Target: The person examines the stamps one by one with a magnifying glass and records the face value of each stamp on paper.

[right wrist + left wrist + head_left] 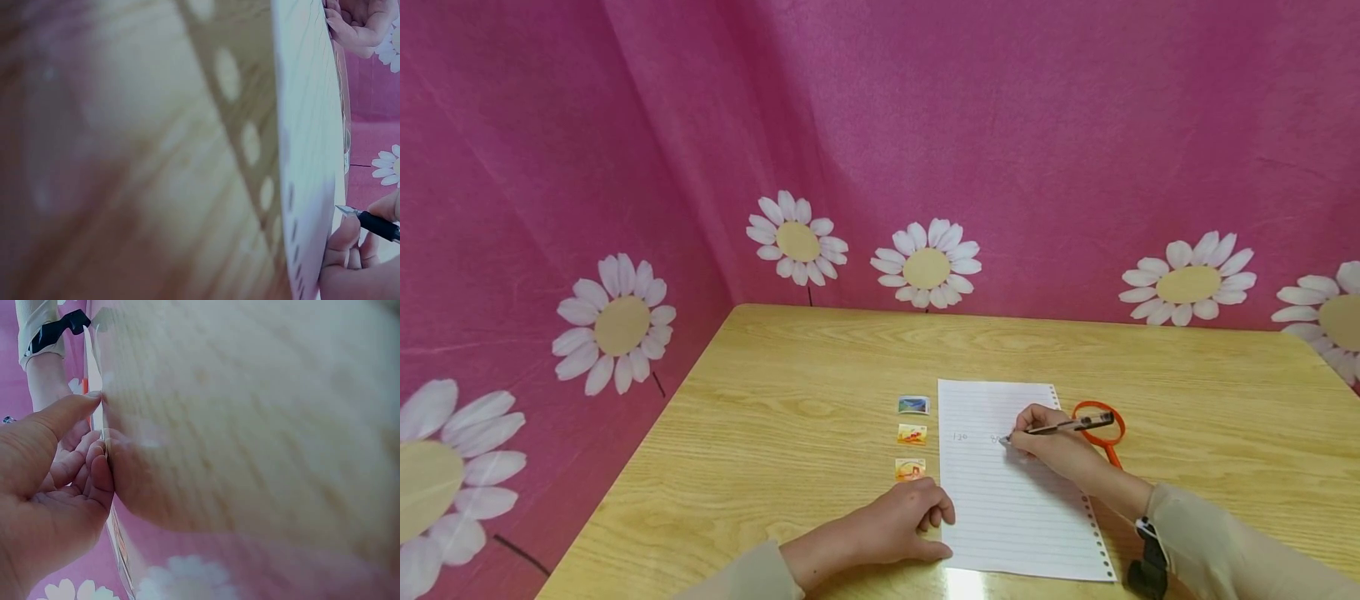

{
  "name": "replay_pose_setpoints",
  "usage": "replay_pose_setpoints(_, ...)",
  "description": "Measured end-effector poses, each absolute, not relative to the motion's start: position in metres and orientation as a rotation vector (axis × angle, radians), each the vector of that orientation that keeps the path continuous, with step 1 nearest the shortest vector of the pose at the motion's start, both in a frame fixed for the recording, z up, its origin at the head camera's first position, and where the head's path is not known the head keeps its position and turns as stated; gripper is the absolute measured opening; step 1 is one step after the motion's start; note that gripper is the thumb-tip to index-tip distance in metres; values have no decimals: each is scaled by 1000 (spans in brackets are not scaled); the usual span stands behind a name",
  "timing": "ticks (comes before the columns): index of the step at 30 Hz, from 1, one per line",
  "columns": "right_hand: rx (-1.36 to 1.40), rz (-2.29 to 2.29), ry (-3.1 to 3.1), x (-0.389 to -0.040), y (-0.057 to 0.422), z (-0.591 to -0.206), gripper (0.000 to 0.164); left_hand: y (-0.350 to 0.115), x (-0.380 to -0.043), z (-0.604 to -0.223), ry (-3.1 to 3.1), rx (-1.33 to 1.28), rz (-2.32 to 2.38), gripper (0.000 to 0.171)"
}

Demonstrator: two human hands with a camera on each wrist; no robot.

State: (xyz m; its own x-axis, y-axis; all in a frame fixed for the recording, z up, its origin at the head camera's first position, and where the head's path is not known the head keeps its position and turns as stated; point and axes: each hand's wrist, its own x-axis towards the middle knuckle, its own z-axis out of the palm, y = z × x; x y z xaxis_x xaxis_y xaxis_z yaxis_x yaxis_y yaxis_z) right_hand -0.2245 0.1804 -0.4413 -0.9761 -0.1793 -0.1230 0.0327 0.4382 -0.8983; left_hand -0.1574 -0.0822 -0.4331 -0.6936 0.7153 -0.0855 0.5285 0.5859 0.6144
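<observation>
In the head view my right hand (1060,450) pinches a black pen (1093,422), its tip on a lined sheet of paper (1011,525) beside handwritten figures. The pen (378,226) and its metal tip also show in the right wrist view. My left hand (898,523) rests at the paper's left edge, thumb extended and the other fingers loosely bent. Just above that hand, three small stamps stand in a column: a blue-green one (913,405), an orange-yellow one (912,434) and a similar one (910,468) at the bottom, close to the knuckles.
An orange-red magnifying glass (1112,454) lies right of the paper, partly behind the right hand and pen. A dark band (1150,560) is on the right wrist. Behind the wooden table (760,417) hangs a pink curtain (1000,125) with white daisies.
</observation>
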Motion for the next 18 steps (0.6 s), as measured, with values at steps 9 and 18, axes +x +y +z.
replay_pose_setpoints(9, -148, -1588, 2460, -225, 181, -443, 14, -83, -158, -433, 2486, 1006, 819, 24)
replay_pose_setpoints(18, -116, -1582, 2476, -224, 182, -443, 16, -83, -158, -433, 2487, 1006, 809, 24)
